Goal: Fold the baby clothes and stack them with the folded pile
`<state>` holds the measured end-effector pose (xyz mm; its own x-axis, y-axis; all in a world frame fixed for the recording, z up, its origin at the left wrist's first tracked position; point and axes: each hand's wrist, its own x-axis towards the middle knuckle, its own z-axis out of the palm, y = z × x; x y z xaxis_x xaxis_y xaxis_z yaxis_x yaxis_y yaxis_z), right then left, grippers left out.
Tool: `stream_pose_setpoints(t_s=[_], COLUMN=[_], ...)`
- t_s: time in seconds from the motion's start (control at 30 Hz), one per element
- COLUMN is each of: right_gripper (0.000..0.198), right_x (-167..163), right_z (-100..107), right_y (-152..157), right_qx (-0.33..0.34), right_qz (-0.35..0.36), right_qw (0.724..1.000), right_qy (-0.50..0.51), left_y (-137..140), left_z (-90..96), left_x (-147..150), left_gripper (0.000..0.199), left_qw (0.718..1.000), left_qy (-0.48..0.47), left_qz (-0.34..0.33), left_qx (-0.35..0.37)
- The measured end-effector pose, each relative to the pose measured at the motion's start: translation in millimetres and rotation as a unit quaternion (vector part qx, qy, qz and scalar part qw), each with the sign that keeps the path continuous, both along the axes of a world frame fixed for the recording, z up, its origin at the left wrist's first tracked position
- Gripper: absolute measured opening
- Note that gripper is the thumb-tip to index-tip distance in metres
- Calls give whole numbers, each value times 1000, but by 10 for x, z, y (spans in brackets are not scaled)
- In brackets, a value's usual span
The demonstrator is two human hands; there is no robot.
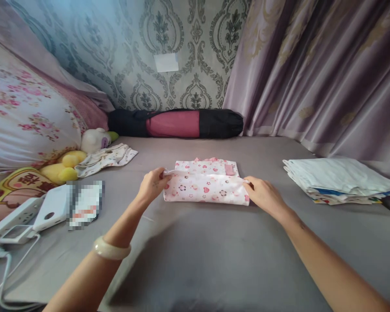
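Note:
A white garment with pink and brown prints lies partly folded on the grey sheet in front of me. Pink trim shows along its far edge, and a pink cuff lies at the far right of it. My left hand pinches the garment's left end, at the edge of the upper layer. At the opposite end, my right hand is closed on the right corner of that same layer. Between the hands the layer stretches across, its near part hanging or lying toward me.
On the right sits a stack of folded white cloths. A black and red roll bag lies along the wall. To the left are a crumpled printed cloth, plush toys, a white power bank and a power strip with cables.

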<state>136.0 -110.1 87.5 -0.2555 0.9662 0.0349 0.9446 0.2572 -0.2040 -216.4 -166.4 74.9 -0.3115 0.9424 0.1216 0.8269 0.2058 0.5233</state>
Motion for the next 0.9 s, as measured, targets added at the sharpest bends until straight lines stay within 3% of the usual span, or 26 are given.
stream_pose_setpoints(t_s=[0.13,0.33,0.9], right_gripper=[28,29,28], right_x=[-191,-398,-662], right_z=[-108,-227,-541], right_y=[306,684,998], right_qx=[6,-9,45], right_qz=[-52,-96,-150], right_qw=[999,995,987], right_qy=[-8,1,29], left_y=[338,655,979], left_z=[-158,-328,-503], left_x=[126,243,269], left_gripper=[15,25,33], left_qw=[997,992,986], left_qy=[21,37,41], left_qz=[68,116,159], left_qx=[-19,-18,-23])
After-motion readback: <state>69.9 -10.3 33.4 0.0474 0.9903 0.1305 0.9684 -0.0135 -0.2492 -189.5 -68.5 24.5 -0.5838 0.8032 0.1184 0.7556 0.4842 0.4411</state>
